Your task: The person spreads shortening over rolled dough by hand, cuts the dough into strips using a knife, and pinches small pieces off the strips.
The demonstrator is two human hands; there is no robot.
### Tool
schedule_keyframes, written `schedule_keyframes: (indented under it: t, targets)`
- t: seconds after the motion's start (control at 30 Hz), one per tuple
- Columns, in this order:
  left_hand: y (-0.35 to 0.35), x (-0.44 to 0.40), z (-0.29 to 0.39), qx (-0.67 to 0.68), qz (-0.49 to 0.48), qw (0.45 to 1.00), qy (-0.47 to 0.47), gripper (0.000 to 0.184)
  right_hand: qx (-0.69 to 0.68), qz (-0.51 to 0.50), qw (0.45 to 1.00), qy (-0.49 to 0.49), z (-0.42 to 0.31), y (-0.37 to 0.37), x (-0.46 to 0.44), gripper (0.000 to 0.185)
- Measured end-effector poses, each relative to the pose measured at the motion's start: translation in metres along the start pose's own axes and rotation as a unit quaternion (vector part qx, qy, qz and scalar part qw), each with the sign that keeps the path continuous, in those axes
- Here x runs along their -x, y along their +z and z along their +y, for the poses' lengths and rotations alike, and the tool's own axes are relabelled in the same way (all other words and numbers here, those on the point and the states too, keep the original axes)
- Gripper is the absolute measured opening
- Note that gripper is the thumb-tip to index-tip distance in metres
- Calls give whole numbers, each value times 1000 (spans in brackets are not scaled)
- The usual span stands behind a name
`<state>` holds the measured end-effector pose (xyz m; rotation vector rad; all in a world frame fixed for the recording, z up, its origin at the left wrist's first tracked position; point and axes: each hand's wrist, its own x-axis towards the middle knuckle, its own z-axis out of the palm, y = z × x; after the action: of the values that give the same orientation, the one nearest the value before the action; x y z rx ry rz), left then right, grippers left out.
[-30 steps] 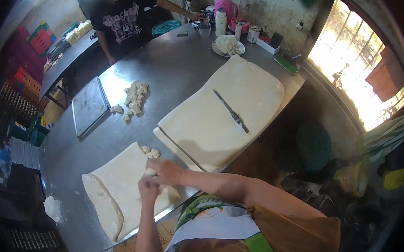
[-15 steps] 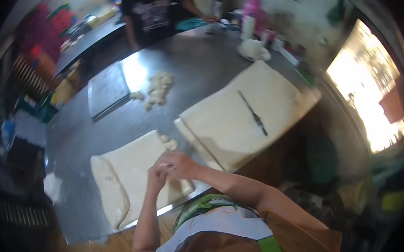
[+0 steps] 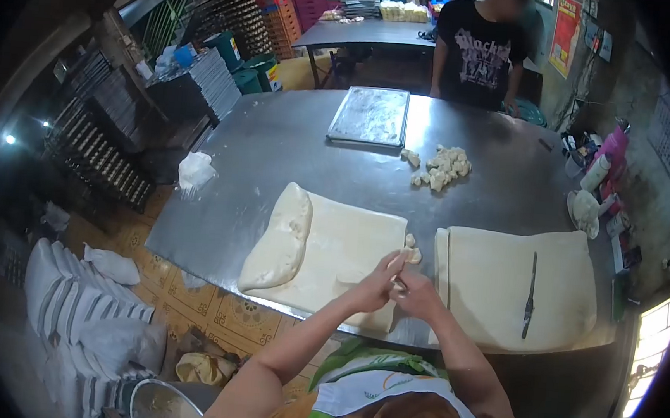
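My left hand (image 3: 381,280) and my right hand (image 3: 420,296) meet over the right edge of a folded dough sheet (image 3: 349,233). Their fingers are closed together around a small piece of dough, mostly hidden by the fingers. Just beyond my fingertips, small dough lumps (image 3: 412,253) lie against the sheet's edge. The sheet's left side is folded over into a thick roll (image 3: 278,244). To the right of my hands lies a second thick dough slab (image 3: 493,282), with a long dark knife (image 3: 530,300) resting on top.
Dough scraps (image 3: 448,169) and a metal tray (image 3: 369,116) lie farther back on the steel table (image 3: 276,158). White flour (image 3: 195,170) sits at the left edge. A person (image 3: 482,52) stands across the table. Bottles (image 3: 597,173) line the right wall; stacked sacks (image 3: 79,308) are at lower left.
The head view has swung left and levelled, so the table shifts in frame. My hands stay together at the sheet's right edge. The knife remains on the slab.
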<state>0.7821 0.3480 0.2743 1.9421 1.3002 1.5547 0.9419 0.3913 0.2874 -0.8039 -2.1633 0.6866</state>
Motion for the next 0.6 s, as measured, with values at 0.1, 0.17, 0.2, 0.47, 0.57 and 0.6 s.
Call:
schedule_keyframes:
  t: [0.1, 0.17, 0.2, 0.47, 0.57, 0.6]
  targets:
    - [-5, 3, -21, 70, -102, 987, -106, 37, -52, -8, 999, 10, -15, 7, 8, 26]
    - [-10, 0, -18, 108, -155, 971, -150, 36, -59, 79, 994, 51, -18, 6, -1, 26]
    - [-9, 2, -10, 10, -204, 966, -155, 33, -56, 82, 993, 57, -14, 8, -2, 26]
    - [-25, -1, 12, 17, -243, 931, -270, 40, 110, -30, 977, 182, 46, 18, 22, 57]
    - [-3, -1, -7, 66, -65, 990, -104, 48, -5, -38, 994, 104, 1, 12, 10, 54]
    - [-3, -8, -13, 75, -78, 989, -99, 48, 2, -27, 993, 115, -3, 11, 4, 54]
